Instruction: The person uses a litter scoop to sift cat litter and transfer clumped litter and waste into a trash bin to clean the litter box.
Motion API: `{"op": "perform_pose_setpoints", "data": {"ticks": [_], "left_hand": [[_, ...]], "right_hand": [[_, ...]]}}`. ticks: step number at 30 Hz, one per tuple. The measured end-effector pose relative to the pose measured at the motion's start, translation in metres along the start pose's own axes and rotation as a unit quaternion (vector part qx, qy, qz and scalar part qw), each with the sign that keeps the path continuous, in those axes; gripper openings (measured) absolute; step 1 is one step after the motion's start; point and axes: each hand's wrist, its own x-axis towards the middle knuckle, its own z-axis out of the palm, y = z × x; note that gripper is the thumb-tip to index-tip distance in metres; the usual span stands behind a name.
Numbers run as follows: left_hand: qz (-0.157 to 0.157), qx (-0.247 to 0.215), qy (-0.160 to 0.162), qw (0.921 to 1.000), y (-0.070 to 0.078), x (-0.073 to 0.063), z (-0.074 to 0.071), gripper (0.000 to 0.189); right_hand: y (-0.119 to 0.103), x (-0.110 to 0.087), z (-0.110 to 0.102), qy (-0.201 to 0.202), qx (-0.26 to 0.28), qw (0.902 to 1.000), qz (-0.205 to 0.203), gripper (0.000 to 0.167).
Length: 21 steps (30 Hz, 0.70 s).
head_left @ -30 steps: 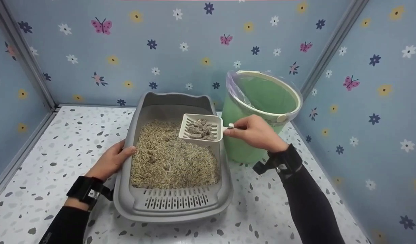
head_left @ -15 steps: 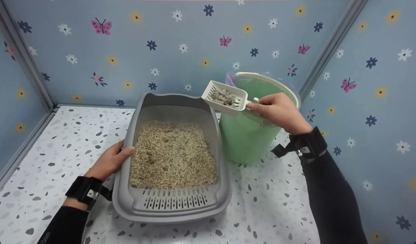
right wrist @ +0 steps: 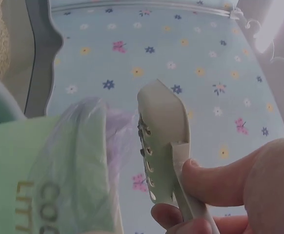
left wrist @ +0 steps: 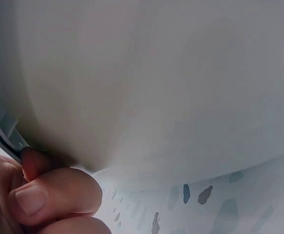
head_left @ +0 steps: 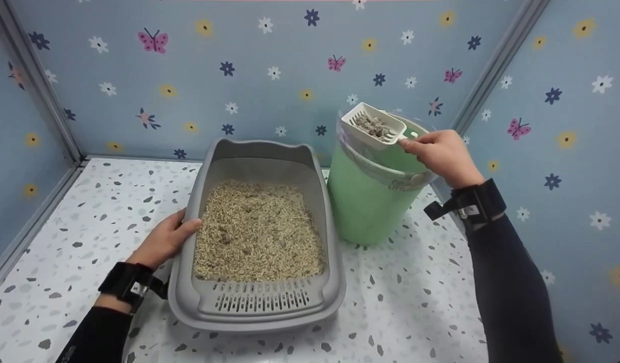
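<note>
My right hand [head_left: 441,154] grips the handle of a white slotted litter scoop [right wrist: 164,117] and holds it over the mouth of a green trash bin [head_left: 370,201]. Greyish litter clumps [head_left: 373,127] lie in the scoop. The left hand [head_left: 166,237] holds the left rim of a grey litter box [head_left: 259,320], thumb on top; in the left wrist view its curled fingers [left wrist: 59,195] are under the rim, against the box's outer wall. Tan pellet litter [head_left: 259,232] covers the box floor.
The bin stands right of the box, lined with a thin purplish clear bag [right wrist: 83,131] folded over its rim. Both rest on a white speckled surface [head_left: 390,302]. Blue flower-print walls [head_left: 269,60] enclose the back and sides.
My right hand has carried the loaded scoop from above the litter box up and rightward to over the bin. The left hand and the box have stayed put.
</note>
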Motion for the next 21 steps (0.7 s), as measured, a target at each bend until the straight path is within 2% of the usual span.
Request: {"op": "perform_pose_setpoints", "data": {"ticks": [7, 15, 21], "left_hand": [[0.006, 0.000, -0.007, 1.0000, 0.000, -0.001, 0.000, 0.078], [-0.003, -0.001, -0.006, 1.0000, -0.001, 0.001, -0.001, 0.078], [-0.007, 0.004, -0.005, 1.0000, -0.002, 0.001, -0.001, 0.080]], "right_hand": [[0.013, 0.003, 0.001, 0.027, -0.032, 0.9991, 0.000, 0.051], [0.018, 0.003, 0.002, 0.052, -0.068, 0.9963, 0.004, 0.030], [0.020, 0.001, 0.002, 0.071, -0.088, 0.9936, -0.001, 0.024]]}}
